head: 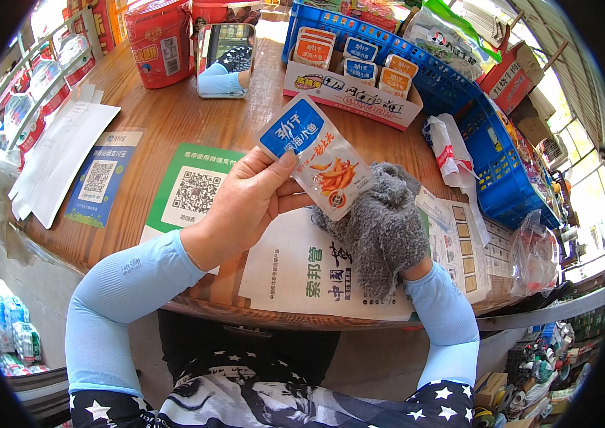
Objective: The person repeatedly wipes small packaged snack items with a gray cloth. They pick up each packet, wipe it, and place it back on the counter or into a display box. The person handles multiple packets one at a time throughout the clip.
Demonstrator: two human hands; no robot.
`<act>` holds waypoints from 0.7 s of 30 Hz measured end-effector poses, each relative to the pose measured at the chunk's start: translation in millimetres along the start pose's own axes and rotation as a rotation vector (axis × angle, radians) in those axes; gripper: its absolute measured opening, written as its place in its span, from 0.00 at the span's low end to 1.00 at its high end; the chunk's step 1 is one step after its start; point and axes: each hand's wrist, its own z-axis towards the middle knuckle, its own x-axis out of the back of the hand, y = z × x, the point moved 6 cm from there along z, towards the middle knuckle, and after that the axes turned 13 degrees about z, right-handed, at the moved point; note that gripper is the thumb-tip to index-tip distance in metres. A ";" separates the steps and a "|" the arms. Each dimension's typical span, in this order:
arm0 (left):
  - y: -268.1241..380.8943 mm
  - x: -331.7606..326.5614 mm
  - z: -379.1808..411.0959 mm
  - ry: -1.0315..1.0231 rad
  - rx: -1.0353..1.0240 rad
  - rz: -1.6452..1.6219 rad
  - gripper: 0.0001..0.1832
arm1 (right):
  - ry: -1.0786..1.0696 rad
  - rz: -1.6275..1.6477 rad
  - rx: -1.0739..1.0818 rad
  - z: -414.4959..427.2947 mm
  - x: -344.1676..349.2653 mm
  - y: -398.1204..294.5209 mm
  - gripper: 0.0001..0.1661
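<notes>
My left hand [251, 198] pinches a snack packet [315, 155] with a blue top and a picture of orange food, held tilted above the wooden table. A grey fluffy cloth [388, 230] covers my right hand, whose fingers are hidden; only the wrist shows below it. The cloth meets or overlaps the packet's lower right end. Beneath the cloth lies a white printed sheet [291, 267]. Beyond the packet, an open cardboard display box [350, 99] holds several small packets with orange or blue tops.
A blue plastic crate [441, 69] curves round the back right. A red tub [158, 48] stands beside an upright mirror-like panel [226, 61]. Flat on the table [174, 117] are a green code card [174, 176], a blue one [102, 182] and white papers [61, 155]. Crumpled white packaging [452, 155] lies right.
</notes>
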 end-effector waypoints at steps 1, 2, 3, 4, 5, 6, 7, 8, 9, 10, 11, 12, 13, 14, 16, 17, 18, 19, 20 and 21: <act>0.0 -0.9 0.5 0.001 -0.001 -0.003 0.12 | 0.025 0.107 0.003 0.1 4.9 7.7 0.26; 0.1 -1.8 0.9 0.002 -0.003 -0.006 0.12 | 0.050 0.213 0.007 1.0 10.5 19.8 0.26; 2.1 -1.0 0.8 0.011 -0.012 -0.008 0.12 | 0.071 0.321 -0.021 1.3 15.6 32.7 0.25; 4.4 -1.2 1.0 0.016 -0.021 -0.013 0.12 | 0.100 0.426 -0.046 0.4 22.1 44.7 0.25; 6.2 -1.3 1.3 0.020 -0.031 -0.019 0.12 | 0.132 0.530 -0.070 -0.9 28.9 56.6 0.25; 6.7 -0.3 1.1 0.020 -0.030 -0.021 0.12 | 0.138 0.699 -0.145 1.2 35.4 61.8 0.24; 6.6 0.9 1.1 0.020 -0.030 -0.023 0.12 | 0.144 0.867 -0.221 3.6 39.0 66.3 0.24; 7.0 1.4 1.0 0.019 -0.030 -0.026 0.12 | 0.118 0.901 -0.196 7.6 40.9 65.1 0.26; 6.6 1.5 1.2 0.022 -0.025 -0.022 0.12 | 0.119 0.835 -0.217 7.9 37.1 62.5 0.26; 5.9 1.1 1.0 0.025 -0.020 -0.019 0.12 | 0.120 0.768 -0.238 7.0 29.2 54.4 0.27; 5.2 1.1 0.9 0.028 -0.015 -0.016 0.12 | 0.122 0.702 -0.258 5.8 22.2 44.8 0.28; 4.4 0.2 1.3 0.020 -0.013 -0.008 0.12 | -0.032 0.098 -0.093 6.0 14.9 19.1 0.31; 3.2 3.2 0.8 0.027 -0.013 0.010 0.11 | -0.100 -0.405 0.011 8.8 -5.7 -23.1 0.31; 1.7 1.0 1.4 0.015 -0.010 0.018 0.11 | -0.101 -0.393 0.056 4.5 -10.3 -19.9 0.31; 2.4 -6.5 -2.5 -0.010 0.004 0.028 0.11 | -0.121 -0.272 0.051 1.6 -13.5 -11.4 0.30; 2.4 -9.1 -3.7 -0.021 0.011 0.033 0.11 | -0.137 -0.168 -0.001 2.9 -12.5 -7.7 0.30; 2.4 -9.1 -3.4 -0.030 0.008 0.034 0.11 | -0.151 -0.067 -0.051 3.0 -10.9 -5.2 0.30; 2.6 -8.2 -2.9 -0.038 0.006 0.036 0.11 | -0.102 0.160 -0.066 1.4 -6.0 -0.4 0.30; 3.0 -7.7 -2.9 -0.046 0.003 0.038 0.11 | -0.053 0.388 -0.079 -1.2 -0.6 11.3 0.29; 2.1 -9.0 -2.1 -0.052 0.012 0.029 0.11 | -0.037 0.271 -0.046 -2.7 7.3 19.9 0.29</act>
